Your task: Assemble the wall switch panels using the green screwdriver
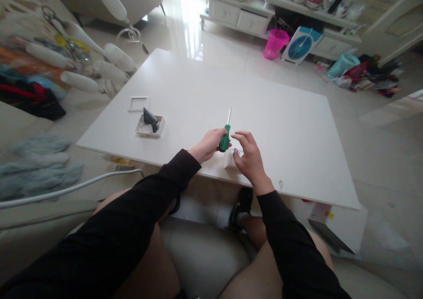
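Observation:
My left hand (211,143) is closed round the green handle of a screwdriver (224,139), whose metal shaft points up and away from me. Just right of it, my right hand (246,153) hangs with its fingers apart and curved, holding nothing that I can see. Below and partly behind the right hand is a small white box-like piece (231,161) near the table's front edge; the hand hides much of it. To the left on the table sits an open white box (150,133) with dark and pale small parts in it. Behind that lies a white rectangular frame (139,98).
The white table (264,109) spans the middle of the view. A small pale item (280,184) lies near its front edge. Lamp arms with white shades (112,61) reach in at the left. Across the floor are a pink basket (276,44) and a blue-white fan (300,45).

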The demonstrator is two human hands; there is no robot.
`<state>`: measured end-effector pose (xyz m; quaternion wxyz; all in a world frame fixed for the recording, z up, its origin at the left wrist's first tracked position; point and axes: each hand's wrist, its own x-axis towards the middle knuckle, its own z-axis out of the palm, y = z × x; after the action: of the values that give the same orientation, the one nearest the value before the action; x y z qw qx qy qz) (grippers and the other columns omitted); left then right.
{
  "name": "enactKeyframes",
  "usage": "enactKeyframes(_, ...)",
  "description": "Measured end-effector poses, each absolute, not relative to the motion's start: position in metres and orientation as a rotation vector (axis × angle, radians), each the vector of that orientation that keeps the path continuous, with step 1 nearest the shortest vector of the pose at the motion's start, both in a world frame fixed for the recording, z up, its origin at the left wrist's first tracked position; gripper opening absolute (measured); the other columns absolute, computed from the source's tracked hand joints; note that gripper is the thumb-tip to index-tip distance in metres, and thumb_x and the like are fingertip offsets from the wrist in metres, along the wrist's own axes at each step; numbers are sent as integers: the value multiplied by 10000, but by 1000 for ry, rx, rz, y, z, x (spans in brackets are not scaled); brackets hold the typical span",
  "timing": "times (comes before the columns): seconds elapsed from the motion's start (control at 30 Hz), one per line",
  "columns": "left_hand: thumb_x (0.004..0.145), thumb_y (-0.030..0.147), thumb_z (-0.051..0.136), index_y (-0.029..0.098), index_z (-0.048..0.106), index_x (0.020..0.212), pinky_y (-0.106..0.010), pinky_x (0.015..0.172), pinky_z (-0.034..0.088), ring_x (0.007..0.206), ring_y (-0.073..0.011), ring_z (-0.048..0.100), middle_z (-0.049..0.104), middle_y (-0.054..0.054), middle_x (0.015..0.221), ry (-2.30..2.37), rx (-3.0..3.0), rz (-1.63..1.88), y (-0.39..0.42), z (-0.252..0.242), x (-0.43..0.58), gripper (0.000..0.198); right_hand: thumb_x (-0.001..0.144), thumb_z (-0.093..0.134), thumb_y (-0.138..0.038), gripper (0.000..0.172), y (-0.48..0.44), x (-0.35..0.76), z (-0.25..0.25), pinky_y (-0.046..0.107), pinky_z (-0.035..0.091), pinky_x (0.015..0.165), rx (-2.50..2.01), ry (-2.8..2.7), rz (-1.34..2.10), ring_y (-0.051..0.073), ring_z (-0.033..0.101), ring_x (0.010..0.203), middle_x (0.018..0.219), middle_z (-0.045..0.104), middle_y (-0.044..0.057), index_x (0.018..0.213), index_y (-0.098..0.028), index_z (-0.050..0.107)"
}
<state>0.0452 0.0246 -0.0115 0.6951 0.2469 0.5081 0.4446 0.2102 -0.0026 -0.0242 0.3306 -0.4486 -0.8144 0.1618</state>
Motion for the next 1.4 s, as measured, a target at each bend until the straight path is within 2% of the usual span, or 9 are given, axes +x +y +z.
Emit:
enactKeyframes(0.1,911,229,569,165,599,836,-248,525,474,523,-144,603,599,-12,662,1255,445,1067,30,-8,41,103,879,602,-151,347,-2,212,-30,452,503,1123,-1497,-2147,453,300,600,1224,1245,652,130,1220,-195,652)
enactKeyframes(0.17,923,220,528,163,599,844,-222,459,410,476,-116,539,573,2,655,1289,397,1100,31,-6,39,120,895,667,-277,343,-2,212,-34,468,503,1103,-1749,-2141,482,329,590,1212,1251,641,140,1222,-178,654)
enactKeyframes(0.27,940,216,510,159,586,834,-193,391,278,440,-84,450,543,11,648,1281,365,1118,32,-2,38,142,895,721,-478,539,-7,208,-38,487,520,1055,-2006,-2133,532,367,573,1244,1376,578,154,1329,-179,608)
enactKeyframes(0.37,961,207,498,161,564,829,-181,377,232,425,-70,420,521,18,640,1245,358,1109,30,2,39,155,879,734,-580,677,-14,201,-38,482,537,1009,-2102,-2182,565,386,555,1290,1517,486,145,1419,-218,546)
enactKeyframes(0.5,985,199,492,167,544,832,-171,372,203,412,-62,416,514,22,639,1196,398,1081,28,7,39,165,885,743,-559,700,-20,193,-35,469,554,951,-2213,-2242,565,404,537,1326,1585,423,148,1463,-244,505)
enactKeyframes(0.7,1012,198,457,168,534,828,-175,373,167,389,-51,387,500,30,635,1175,413,1083,26,11,37,202,897,731,-454,640,-22,190,-33,447,554,909,-2232,-2313,562,377,576,1232,1513,489,147,1448,-223,501)
enactKeyframes(0.87,1009,215,435,158,554,825,-181,373,192,393,-55,402,507,27,630,1188,382,1082,27,10,37,227,881,739,-377,638,-20,193,-34,399,541,911,-2196,-2358,586,341,557,1252,1521,480,132,1455,-236,500)
enactKeyframes(1.1,920,256,466,152,602,818,-209,378,290,432,-92,465,568,-3,651,1109,395,1097,27,7,38,199,889,724,-399,631,-19,196,-36,404,539,907,-2172,-2360,591,346,559,1254,1524,482,128,1457,-240,501)
enactKeyframes(1.4,786,215,496,168,599,870,-212,389,299,443,-114,490,580,-10,656,991,463,1095,26,0,39,141,874,759,-415,646,-18,197,-37,417,551,921,-2161,-2356,589,357,566,1261,1519,493,134,1446,-247,510)
